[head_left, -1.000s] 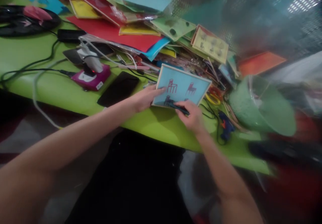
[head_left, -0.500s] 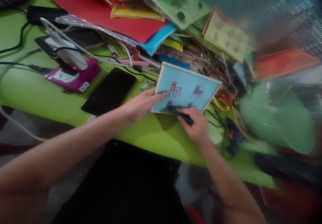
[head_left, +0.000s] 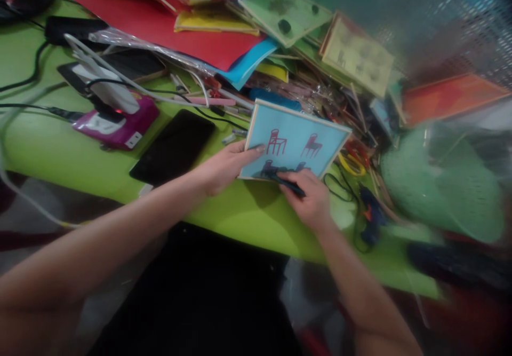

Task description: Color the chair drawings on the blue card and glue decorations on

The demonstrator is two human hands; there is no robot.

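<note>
A light blue card (head_left: 296,132) with red chair drawings lies tilted on the green table (head_left: 60,148). My left hand (head_left: 224,166) grips the card's left edge, thumb on top of it. My right hand (head_left: 308,196) is closed round a dark pen (head_left: 286,181), whose tip rests on the card's lower part, where darker chair shapes show partly under my fingers.
A black phone (head_left: 174,145) lies left of the card, beside a magenta device (head_left: 118,126) with cables. Heaps of coloured paper (head_left: 180,30) and sticks fill the back. Yellow scissors (head_left: 350,164), a blue glue gun (head_left: 372,220) and a green bowl (head_left: 444,185) sit to the right.
The view has shifted down and left over the second. Both hands stay on the card, the pen still at its lower edge.
</note>
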